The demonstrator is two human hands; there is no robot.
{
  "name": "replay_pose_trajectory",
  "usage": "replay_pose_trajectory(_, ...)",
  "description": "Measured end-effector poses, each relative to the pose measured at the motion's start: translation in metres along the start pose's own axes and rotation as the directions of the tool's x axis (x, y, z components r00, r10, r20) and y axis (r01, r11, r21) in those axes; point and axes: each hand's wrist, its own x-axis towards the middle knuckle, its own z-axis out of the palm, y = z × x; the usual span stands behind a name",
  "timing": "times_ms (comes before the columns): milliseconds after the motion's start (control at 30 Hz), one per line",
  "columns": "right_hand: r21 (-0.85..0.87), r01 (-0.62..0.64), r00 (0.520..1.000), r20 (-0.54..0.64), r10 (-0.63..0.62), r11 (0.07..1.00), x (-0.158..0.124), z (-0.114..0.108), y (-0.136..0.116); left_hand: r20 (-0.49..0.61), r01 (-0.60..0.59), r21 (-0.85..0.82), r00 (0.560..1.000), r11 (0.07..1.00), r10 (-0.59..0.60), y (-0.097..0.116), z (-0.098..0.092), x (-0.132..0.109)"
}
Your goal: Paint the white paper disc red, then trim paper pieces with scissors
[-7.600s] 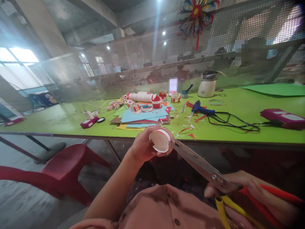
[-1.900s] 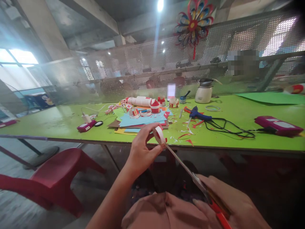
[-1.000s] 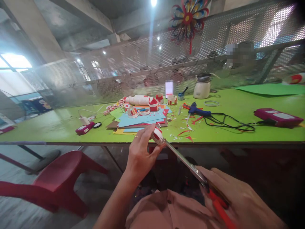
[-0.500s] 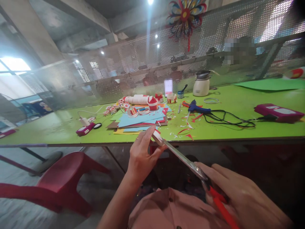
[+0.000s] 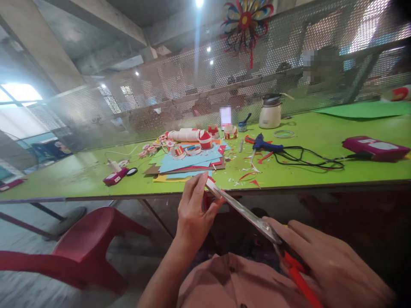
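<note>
Near the table's front edge, my left hand pinches a small red and white paper piece between its fingers and thumb. My right hand is closed round the handles of red-handled scissors at the lower right. The scissors point up and to the left, their blades narrowly together, with the tips at the paper piece. Whether the blades have paper between them is hard to tell. Coloured paper sheets lie stacked on the table just beyond my left hand.
On the green table are a blue glue gun with a black cable, magenta boxes, a cream jug, rolled paper pieces and scraps. A red chair stands at the lower left.
The camera view has shifted slightly. My left hand appears a little further right, and the scissor tips remain at the paper piece.
</note>
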Motion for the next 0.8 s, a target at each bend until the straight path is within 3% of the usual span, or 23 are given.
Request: replay_pose_trajectory(800, 0.031, 0.041, 0.999, -0.012, -0.041, 0.999, -0.0011, 0.0004, 0.0023, -0.054, 0.065, 0.001, 0.996, 0.998, -0.064, 0.0079, 0.0039, -0.0006)
